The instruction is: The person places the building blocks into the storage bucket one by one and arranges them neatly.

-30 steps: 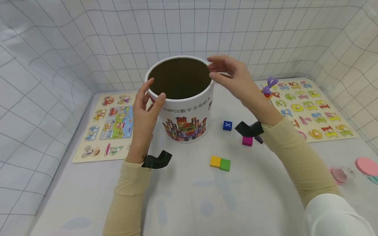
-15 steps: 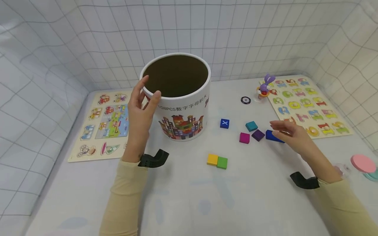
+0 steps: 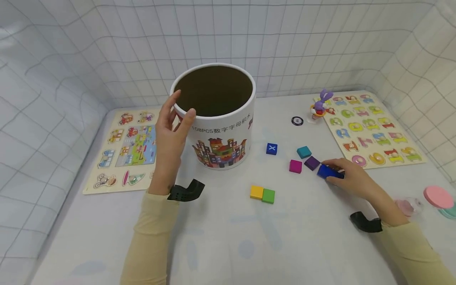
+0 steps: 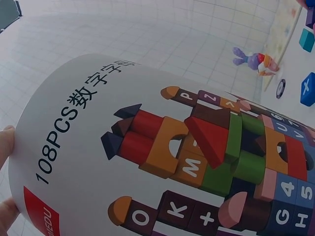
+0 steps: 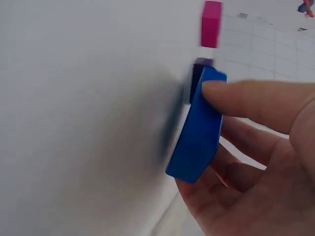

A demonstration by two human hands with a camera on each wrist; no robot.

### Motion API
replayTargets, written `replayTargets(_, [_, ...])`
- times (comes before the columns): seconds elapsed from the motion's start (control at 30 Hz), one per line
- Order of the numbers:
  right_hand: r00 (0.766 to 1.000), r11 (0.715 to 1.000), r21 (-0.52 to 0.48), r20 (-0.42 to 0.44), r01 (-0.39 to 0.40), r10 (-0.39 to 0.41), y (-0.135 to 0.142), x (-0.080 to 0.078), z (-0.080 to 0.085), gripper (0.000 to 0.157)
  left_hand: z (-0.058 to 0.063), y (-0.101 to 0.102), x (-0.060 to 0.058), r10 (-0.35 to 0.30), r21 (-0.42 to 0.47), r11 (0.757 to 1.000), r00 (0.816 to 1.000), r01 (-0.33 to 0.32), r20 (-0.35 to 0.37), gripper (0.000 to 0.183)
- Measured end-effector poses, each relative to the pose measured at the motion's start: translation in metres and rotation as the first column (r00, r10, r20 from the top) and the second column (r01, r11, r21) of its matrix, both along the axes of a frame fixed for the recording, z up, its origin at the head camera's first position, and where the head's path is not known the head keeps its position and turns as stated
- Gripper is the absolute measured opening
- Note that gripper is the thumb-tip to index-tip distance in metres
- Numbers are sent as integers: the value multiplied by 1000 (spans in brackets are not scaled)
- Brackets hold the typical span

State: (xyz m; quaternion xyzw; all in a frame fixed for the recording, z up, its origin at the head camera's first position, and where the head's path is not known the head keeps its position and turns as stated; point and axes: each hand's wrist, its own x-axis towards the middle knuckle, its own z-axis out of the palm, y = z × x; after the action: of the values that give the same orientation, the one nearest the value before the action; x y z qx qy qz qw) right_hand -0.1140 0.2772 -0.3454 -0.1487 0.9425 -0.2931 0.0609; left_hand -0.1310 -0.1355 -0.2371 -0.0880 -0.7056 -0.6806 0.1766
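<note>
My left hand (image 3: 170, 136) rests against the left side of a big white bucket (image 3: 228, 124), its thumb and fingers spread at the rim. The left wrist view shows fingertips at the edge of the bucket's printed wall (image 4: 54, 98). My right hand (image 3: 350, 178) pinches a long blue block (image 3: 327, 172) between thumb and fingers, low over the table. In the right wrist view the thumb (image 5: 246, 96) lies across the block's upper end. Just left of it are a dark purple block (image 3: 312, 163), a teal block (image 3: 304, 152) and a magenta block (image 3: 295, 166).
Nearer the bucket lie a blue X block (image 3: 272, 149), a yellow block (image 3: 257, 192) and a green block (image 3: 268, 196). Puzzle boards flank the scene, left (image 3: 94, 184) and right (image 3: 333, 136). A purple rabbit figure (image 3: 319, 106) and a black disc (image 3: 297, 120) stand behind the blocks.
My right hand has moved from the bucket's right rim down and right to the blue block and now pinches it. My left hand stays at the bucket.
</note>
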Motion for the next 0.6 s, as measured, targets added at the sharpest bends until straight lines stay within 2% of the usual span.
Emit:
replayTargets(0.13, [998,995,-82,-37,-48,45,-23,-6,32,41,1,1,0,3,-5,1000,1000,-3,3,54])
replayTargets(0.23, [987,983,-146,-135,-107,88,-48,-11,67,42,1,1,0,9,-9,1000,1000,-9,11,53])
replayTargets(0.33, [958,954,-223,-250,-199,141,-77,-18,104,44,1,1,1,14,-11,1000,1000,-14,11,53])
replayTargets(0.4, [944,926,-285,-287,-246,163,-100,-25,127,45,1,1,1,13,-13,1000,1000,-13,6,53])
replayTargets(0.43, [940,912,-315,-296,-264,170,-112,-30,137,45,1,0,1,14,-13,1000,1000,-14,7,53])
replayTargets(0.5, [947,886,-378,-271,-270,173,-136,-40,154,45,1,0,0,16,-15,1000,1000,-16,9,53])
replayTargets(0.6, [956,862,-424,-217,-277,200,-168,-58,170,44,1,0,0,15,-14,1000,1000,-15,15,54])
